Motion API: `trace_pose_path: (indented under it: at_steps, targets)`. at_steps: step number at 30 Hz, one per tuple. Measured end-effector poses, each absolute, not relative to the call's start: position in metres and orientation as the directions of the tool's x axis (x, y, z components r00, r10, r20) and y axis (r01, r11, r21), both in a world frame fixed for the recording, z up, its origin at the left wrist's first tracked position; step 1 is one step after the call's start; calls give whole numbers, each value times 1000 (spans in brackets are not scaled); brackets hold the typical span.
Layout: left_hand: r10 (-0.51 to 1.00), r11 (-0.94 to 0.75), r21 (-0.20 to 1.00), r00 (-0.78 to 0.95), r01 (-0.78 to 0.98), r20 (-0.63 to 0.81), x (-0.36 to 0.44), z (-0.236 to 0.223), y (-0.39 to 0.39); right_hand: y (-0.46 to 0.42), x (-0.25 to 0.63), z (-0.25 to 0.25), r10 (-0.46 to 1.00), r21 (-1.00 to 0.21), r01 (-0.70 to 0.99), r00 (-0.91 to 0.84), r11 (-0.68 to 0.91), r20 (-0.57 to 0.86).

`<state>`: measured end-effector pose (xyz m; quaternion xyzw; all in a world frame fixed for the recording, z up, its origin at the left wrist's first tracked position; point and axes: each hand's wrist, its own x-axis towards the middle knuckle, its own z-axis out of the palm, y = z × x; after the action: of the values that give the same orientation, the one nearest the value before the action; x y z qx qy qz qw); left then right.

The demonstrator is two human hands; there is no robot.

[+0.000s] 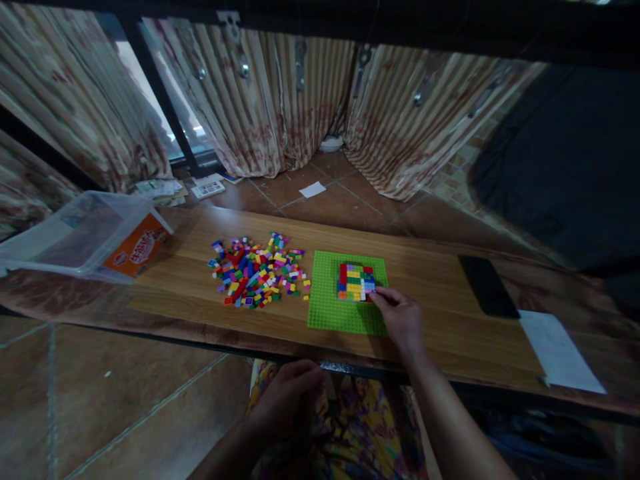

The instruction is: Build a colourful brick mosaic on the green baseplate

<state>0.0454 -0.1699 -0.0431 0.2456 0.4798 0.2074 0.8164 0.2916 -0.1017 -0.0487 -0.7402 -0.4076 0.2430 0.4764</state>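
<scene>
On a green studded baseplate stands a low, roughly square block of multicoloured building bricks, with red, yellow, white, blue and green pieces on top. The thumb and fingers of my right hand are pinched together at the block's near right corner, on a small purplish brick partly hidden by the fingertips. My left hand lies low over my lap, below the table's front edge, its fingers curled together in shadow with nothing visible in them. Left of the baseplate, loose bricks of many colours are spread in a pile.
A clear plastic box with an orange label stands at the table's left end. Toward the right lie a black phone and a white sheet of paper. Beyond the wooden table are striped curtains and papers on the floor.
</scene>
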Motion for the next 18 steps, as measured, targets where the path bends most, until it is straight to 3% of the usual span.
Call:
trace_pose_path:
  at_steps: [18]
  targets:
    - [560, 810, 573, 448, -122, -697, 44, -53, -173, -95, 302, -54, 799, -943, 216, 596, -254, -79]
